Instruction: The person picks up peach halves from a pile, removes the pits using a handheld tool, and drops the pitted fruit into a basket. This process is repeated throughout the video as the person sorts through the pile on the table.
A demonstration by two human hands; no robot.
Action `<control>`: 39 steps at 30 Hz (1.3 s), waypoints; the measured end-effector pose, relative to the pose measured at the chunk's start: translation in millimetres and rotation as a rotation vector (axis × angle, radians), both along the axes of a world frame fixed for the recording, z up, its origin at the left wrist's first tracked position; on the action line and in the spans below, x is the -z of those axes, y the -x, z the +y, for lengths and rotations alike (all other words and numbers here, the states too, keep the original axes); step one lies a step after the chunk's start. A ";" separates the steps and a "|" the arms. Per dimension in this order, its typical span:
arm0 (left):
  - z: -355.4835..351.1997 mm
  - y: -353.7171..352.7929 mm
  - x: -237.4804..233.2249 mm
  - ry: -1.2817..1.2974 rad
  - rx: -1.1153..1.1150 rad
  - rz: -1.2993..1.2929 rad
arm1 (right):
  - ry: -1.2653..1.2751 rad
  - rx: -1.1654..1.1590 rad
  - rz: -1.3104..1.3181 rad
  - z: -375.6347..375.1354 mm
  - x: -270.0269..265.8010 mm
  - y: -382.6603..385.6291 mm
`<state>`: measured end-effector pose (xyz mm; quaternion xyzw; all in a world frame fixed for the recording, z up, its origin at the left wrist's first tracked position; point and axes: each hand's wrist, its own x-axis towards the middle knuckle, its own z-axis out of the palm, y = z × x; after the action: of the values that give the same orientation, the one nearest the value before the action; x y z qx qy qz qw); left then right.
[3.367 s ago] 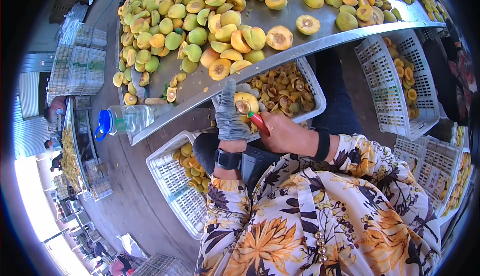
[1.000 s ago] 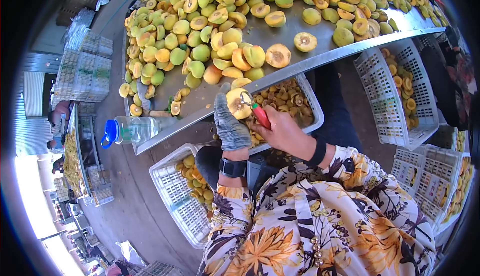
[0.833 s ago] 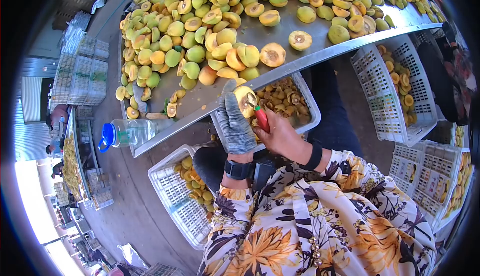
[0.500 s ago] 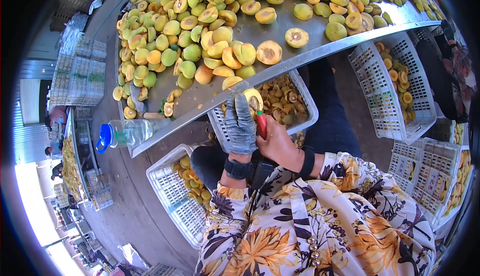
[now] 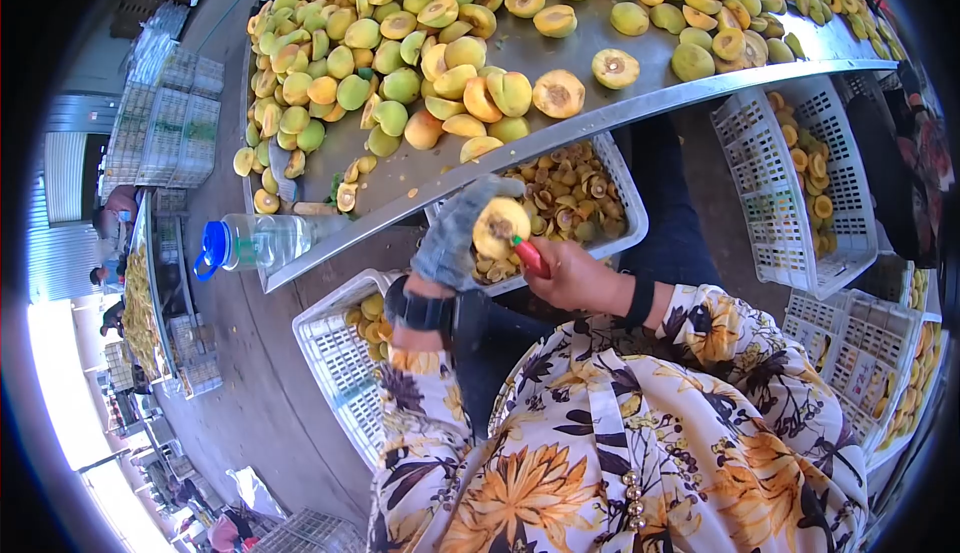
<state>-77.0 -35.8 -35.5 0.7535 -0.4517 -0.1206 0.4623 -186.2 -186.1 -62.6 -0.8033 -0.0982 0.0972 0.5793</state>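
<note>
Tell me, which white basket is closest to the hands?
The pit basket just behind the left hand and right hand, under the table edge, full of brown pits. The lower-left basket and right basket sit farther off, holding yellow fruit.

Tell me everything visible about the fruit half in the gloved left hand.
The fruit half is yellow-orange, its cut face toward the camera, with a brownish centre; whether the stone is in it is unclear. The grey-gloved left hand cups it from behind, fingers curling over its top. The red-handled tool in the bare right hand meets its lower right edge. It hangs over the white basket of pits.
</note>
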 end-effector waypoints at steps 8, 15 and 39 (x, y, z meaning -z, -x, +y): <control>-17.3 36.3 2.7 0.692 -0.726 1.129 | 0.066 0.031 -0.070 7.9 -6.5 2.6; -28.7 35.7 5.9 0.724 -0.727 0.995 | -0.452 -0.099 0.483 7.9 -19.6 4.5; -4.8 20.0 10.8 0.852 -0.968 1.318 | -0.582 -0.174 0.691 -40.7 -34.6 -25.8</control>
<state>-97.0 -40.6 -46.2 0.4052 0.2611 -0.1422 0.8645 -160.4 -226.8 -28.0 -0.5164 0.0104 0.3758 0.7694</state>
